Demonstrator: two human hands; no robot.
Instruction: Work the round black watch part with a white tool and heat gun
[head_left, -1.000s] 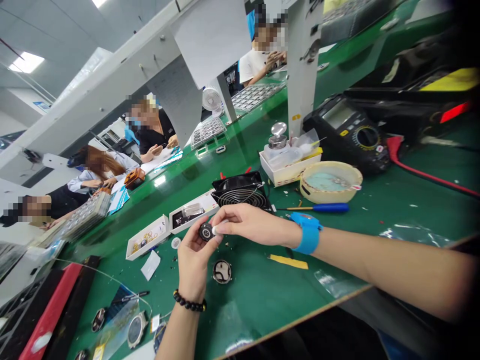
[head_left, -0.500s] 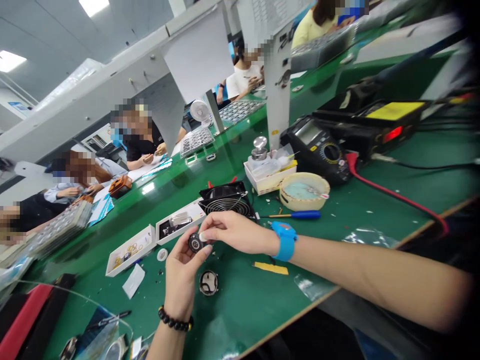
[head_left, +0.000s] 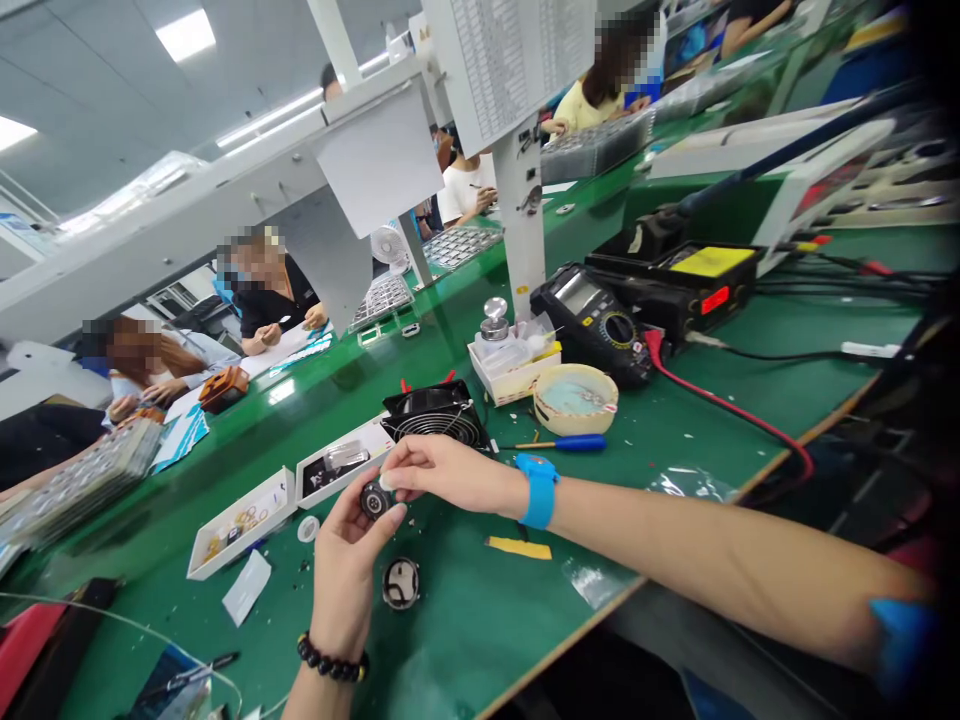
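Observation:
My left hand [head_left: 346, 545], with a black bead bracelet at its wrist, grips a round black smartwatch back cover [head_left: 374, 501] by its edge. Rings and small dots show on the face of the cover. From the right, my right hand [head_left: 457, 478] reaches across and pinches a small white piece [head_left: 385, 482] at the cover's upper edge; its exact kind is too small to tell. Below the hands, a round watch case [head_left: 400, 583] lies on the green mat, its inside facing up. A white ring [head_left: 307, 529] lies left of my left hand.
Beyond my hands stand two white part trays [head_left: 238, 528], a black fan [head_left: 435, 412], a round cream dish [head_left: 576, 398] and a multimeter [head_left: 592, 320]. A blue-handled screwdriver [head_left: 577, 442] and a yellow strip [head_left: 517, 548] lie right. Co-workers sit across the bench.
The camera view has shifted, so the bench things appear further left. Both hands keep their hold on the cover and the white piece, with little visible change between them.

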